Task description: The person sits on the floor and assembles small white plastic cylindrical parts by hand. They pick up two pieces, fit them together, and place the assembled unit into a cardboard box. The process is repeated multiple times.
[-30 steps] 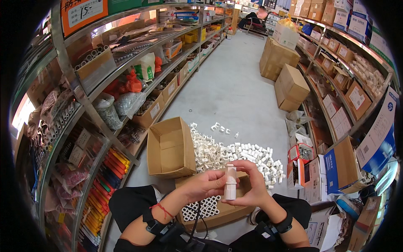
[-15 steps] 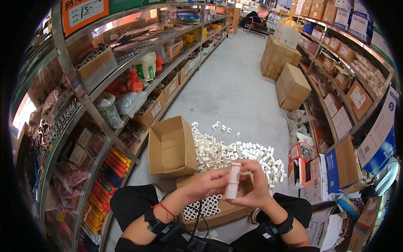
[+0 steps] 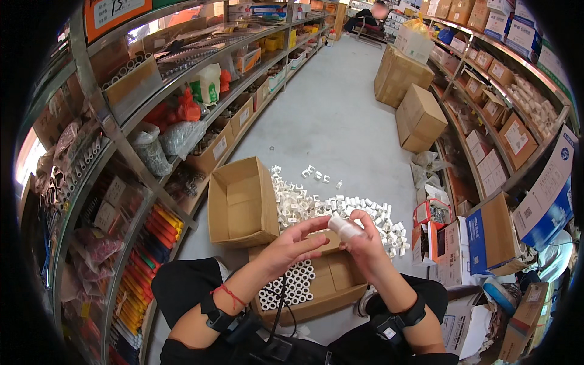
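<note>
A short stack of white plastic pipe couplings [image 3: 345,227] lies tilted in my right hand [image 3: 369,250], its fingers wrapped round it. My left hand [image 3: 281,250] is open, fingers stretched toward the couplings' far end; whether a fingertip touches them I cannot tell. Below both hands stands an open cardboard box [image 3: 340,277]. Upright white couplings [image 3: 286,291] fill its left part in tight rows, ring ends up, and bare cardboard shows on its right. Just beyond, loose white fittings [image 3: 380,214] lie heaped on the floor, clip-shaped pieces to the left and short tubes to the right.
An open carton [image 3: 243,204] stands left of the heap. Metal shelves [image 3: 176,79] with pipes and bags line the left side. Stocked shelves [image 3: 493,109] run along the right, with large cartons [image 3: 420,118] before them. A person [image 3: 368,21] sits at the aisle's far end.
The couplings went from upright between both hands to tilted in my right hand. My left hand has let go and its fingers have straightened. The view has shifted slightly.
</note>
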`<act>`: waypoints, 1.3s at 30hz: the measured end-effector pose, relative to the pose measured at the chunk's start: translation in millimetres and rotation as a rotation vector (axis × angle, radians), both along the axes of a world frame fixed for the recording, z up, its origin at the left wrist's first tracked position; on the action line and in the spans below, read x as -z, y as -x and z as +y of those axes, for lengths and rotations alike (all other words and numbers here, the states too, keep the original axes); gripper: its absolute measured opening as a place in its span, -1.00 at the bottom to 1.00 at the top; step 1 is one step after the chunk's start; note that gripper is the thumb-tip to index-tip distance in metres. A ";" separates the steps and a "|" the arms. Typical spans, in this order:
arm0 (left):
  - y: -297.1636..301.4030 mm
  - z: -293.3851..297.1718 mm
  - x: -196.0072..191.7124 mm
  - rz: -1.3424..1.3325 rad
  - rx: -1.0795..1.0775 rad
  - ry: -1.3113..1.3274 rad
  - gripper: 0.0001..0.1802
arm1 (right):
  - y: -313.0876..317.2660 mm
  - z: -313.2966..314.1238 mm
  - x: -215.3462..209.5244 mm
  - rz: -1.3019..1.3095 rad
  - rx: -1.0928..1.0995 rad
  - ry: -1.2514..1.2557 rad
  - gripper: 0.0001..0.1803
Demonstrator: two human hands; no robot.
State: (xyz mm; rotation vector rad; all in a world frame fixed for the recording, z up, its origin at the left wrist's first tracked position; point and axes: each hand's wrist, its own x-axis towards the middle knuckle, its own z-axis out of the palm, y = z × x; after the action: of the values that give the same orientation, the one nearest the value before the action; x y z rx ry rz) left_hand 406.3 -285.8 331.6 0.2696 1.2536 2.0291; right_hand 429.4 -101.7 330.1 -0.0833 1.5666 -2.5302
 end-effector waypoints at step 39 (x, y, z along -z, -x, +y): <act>3.7 -5.0 -1.3 -0.189 0.358 0.223 -0.02 | 0.2 -3.5 -10.8 1.267 0.256 -1.160 -0.26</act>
State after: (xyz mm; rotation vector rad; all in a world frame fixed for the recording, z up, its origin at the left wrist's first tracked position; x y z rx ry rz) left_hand 402.7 -290.8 332.9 0.1766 1.2040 1.5590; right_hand 429.2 -105.3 340.9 -1.5570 3.2815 -1.0947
